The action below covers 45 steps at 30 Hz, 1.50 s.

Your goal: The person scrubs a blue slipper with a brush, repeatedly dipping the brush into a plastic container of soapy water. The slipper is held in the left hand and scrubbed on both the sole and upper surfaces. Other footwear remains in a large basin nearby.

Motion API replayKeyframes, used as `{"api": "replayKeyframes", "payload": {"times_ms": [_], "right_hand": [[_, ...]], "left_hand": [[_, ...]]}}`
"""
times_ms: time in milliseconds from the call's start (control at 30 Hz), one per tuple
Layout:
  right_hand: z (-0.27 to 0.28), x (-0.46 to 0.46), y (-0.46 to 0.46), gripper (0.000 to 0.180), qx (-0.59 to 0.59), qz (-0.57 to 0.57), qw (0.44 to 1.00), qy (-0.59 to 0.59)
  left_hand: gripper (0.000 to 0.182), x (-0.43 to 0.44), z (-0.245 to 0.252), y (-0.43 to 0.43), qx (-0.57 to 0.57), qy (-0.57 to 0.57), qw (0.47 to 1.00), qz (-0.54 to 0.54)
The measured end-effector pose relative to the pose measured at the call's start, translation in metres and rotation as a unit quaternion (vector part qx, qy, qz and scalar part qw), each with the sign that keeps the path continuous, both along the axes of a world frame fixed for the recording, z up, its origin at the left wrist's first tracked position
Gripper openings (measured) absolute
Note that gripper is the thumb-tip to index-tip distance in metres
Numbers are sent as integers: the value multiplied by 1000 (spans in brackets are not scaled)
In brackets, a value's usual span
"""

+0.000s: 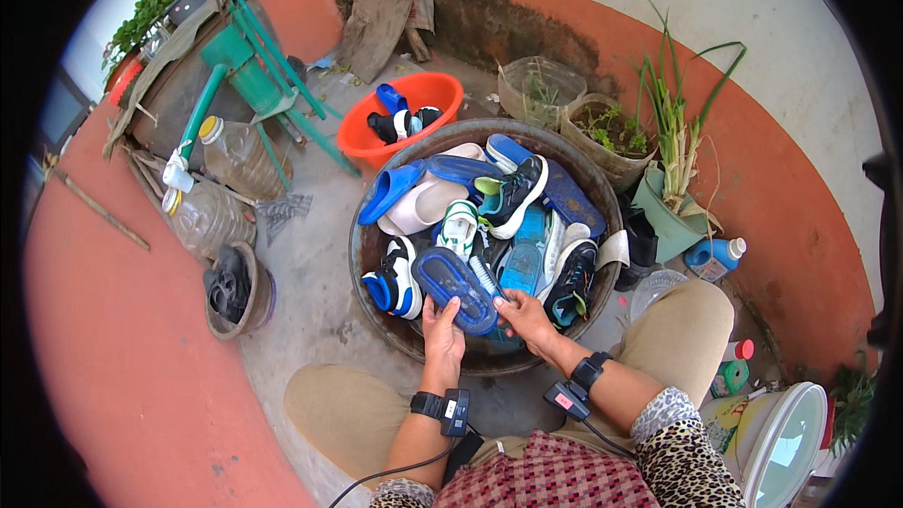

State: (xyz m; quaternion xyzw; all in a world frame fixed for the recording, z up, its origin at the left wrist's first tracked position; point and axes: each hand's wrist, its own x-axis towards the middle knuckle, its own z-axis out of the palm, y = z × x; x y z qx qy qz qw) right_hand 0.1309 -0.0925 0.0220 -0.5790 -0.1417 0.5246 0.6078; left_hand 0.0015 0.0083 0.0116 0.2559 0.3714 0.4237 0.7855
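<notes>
My left hand grips the near end of a blue slipper, its ribbed sole side facing up. A scrub brush with white bristles is held by my right hand, close to the slipper's right edge. Both are over a large round metal basin filled with footwear. In it lie a black sneaker with a white sole, a white and green shoe, a bright blue slide, a pale slide, a white, black and blue sneaker and another black sneaker.
Behind the basin, an orange plastic tub holds more footwear. A green hand pump and plastic jugs stand at the left, near a small bucket with dark shoes. Planters, a blue bottle and a white bucket are at the right.
</notes>
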Motion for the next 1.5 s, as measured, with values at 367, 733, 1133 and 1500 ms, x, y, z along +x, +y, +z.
{"api": "replayKeyframes", "payload": {"times_ms": [367, 733, 1133, 1500], "right_hand": [[7, 12, 1, 41, -9, -11, 994, 107], [22, 11, -3, 24, -4, 76, 956, 283], [17, 22, -2, 33, -87, 33, 985, -146], [52, -6, -24, 36, -1, 189, 807, -559]], "left_hand": [[57, -2, -8, -4, -112, -28, 993, 40], [22, 2, -3, -10, -77, -42, 975, -205], [41, -4, -12, 1, -15, 62, 997, -34], [61, -3, -18, 6, -9, 106, 994, 24]]}}
